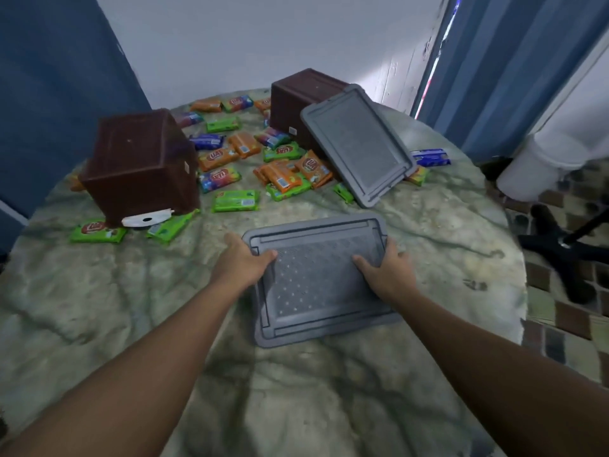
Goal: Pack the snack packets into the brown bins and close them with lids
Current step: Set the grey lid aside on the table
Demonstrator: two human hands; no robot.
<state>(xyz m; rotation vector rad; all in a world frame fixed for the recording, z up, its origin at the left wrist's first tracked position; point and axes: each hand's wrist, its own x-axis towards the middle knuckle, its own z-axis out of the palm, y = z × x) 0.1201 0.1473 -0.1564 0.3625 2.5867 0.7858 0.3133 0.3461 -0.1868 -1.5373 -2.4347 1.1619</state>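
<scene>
We grip a grey lid (pixel 316 282) by its two short sides over the marbled table (pixel 428 225): our left hand (pixel 245 258) curls round the left edge with the thumb on top, our right hand (pixel 385 263) clasps the right edge likewise. Just beyond, a second grey lid (pixel 357 145) leans against the far brown bin (pixel 303 97), which looks tipped over or upside down; the near brown bin (pixel 141 163) sits bottom-up at left, resting partly on packets. Between and around the bins the snack packets (pixel 283 179), orange, green and blue, lie loose on the table; none appear packed. We judge this to be early sorting: the lid wants setting aside, then a bin must be turned upright before any packet goes in.
</scene>
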